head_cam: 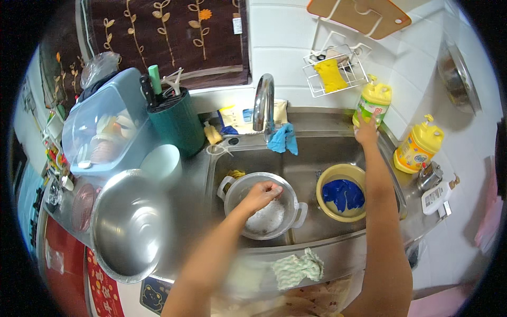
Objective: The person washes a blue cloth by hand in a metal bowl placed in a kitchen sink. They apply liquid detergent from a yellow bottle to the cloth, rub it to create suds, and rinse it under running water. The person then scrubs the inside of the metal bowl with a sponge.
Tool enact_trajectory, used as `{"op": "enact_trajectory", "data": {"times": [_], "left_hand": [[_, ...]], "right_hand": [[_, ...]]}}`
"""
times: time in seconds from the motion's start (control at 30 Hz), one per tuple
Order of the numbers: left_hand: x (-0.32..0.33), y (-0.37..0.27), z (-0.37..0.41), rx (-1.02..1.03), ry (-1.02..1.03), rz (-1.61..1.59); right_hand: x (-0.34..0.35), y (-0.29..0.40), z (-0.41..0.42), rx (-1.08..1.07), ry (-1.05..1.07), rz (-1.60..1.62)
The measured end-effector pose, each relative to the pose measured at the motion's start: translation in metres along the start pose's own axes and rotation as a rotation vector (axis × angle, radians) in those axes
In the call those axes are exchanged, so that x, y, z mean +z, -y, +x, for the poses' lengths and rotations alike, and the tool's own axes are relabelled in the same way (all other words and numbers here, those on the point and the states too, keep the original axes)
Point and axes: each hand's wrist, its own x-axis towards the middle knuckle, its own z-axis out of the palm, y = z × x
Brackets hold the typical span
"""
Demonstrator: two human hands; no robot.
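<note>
A clear basin with two handles (262, 226) sits over the left bowl of a steel double sink (305, 152), with white suds in it. Above the basin is my left hand (263, 195), its fingers curled; whether it holds something is not clear. Reaching to the back right, my right hand (366, 130) has its fingers spread against the front of a yellow pump bottle with a green label (374, 101). In the right bowl stands a yellow tub (323, 174) holding a blue cloth (342, 195). A light blue cloth (283, 138) hangs at the faucet (264, 99).
A large steel bowl (126, 226), a white cup (162, 160), a green knife block (176, 119) and a blue lidded bin (107, 130) stand left. A patterned cloth (299, 269) lies on the front edge. Another yellow pump bottle (419, 146) and a steel pitcher (429, 176) stand right.
</note>
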Motion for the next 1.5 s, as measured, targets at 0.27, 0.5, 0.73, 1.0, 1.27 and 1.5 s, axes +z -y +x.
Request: {"op": "enact_trajectory", "data": {"times": [0.27,0.5,0.73,1.0,1.27,1.5], "left_hand": [[-0.002,0.010,0.013,0.024,-0.022,-0.084],[-0.006,0.002,0.008,-0.012,0.017,-0.052],[-0.012,0.001,0.003,-0.059,0.021,0.017],[-0.013,0.002,0.010,-0.048,0.068,0.037],[-0.024,0.006,0.000,-0.098,-0.037,0.068],[-0.012,-0.009,0.003,-0.061,0.028,0.074]], "right_hand": [[0.035,-0.039,-0.040,-0.431,-0.094,0.169],[0.084,-0.109,-0.097,-0.053,0.447,-0.132],[0.071,-0.126,-0.111,0.013,0.671,0.047],[0.094,-0.125,-0.119,0.234,1.176,0.662],[0.129,-0.077,-0.124,0.145,1.507,0.583],[0.147,-0.116,-0.105,0.076,1.440,0.127]]}}
